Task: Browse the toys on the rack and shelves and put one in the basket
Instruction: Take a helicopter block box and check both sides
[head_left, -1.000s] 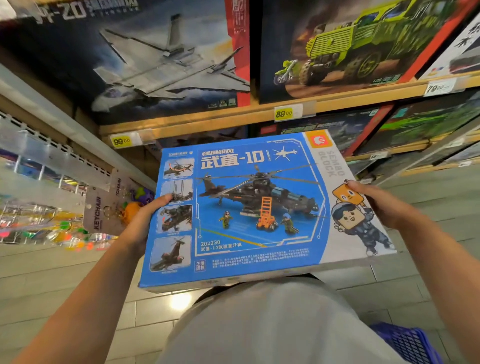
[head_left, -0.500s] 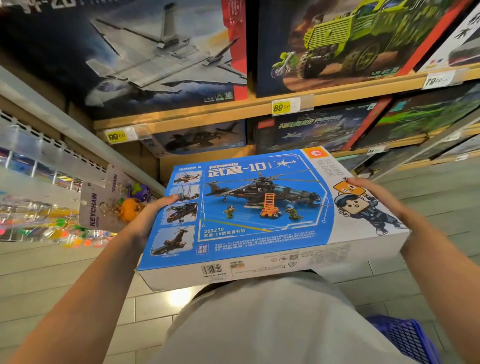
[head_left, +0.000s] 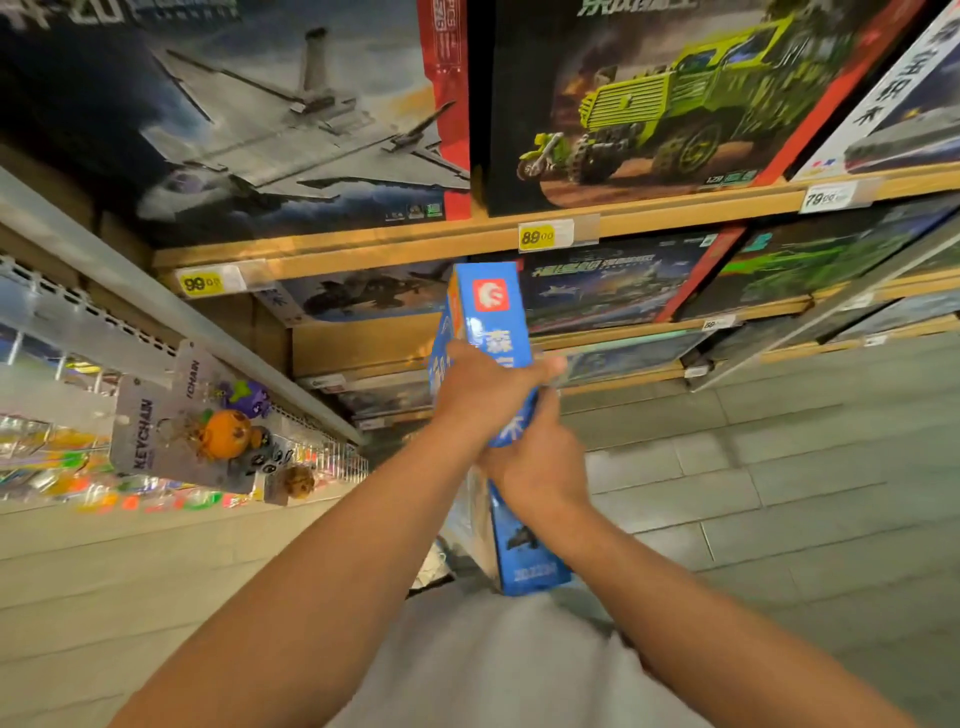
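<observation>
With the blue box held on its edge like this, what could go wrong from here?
1. The blue box stands on edge and both the left hand and right hand grip it around the middle; the frame is blurred, so it might twist or slip.
2. Its top end is close to the wooden shelf edge and may bump it.
3. No basket is in view, so a drop into it would be aimed blind.

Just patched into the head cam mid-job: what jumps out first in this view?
Dead centre, both hands grip a blue toy box turned edge-on, the left hand above the right hand. Above it on the top shelf stand a big grey jet box and a green truck box. Keychains hang on the rack at left.
</observation>
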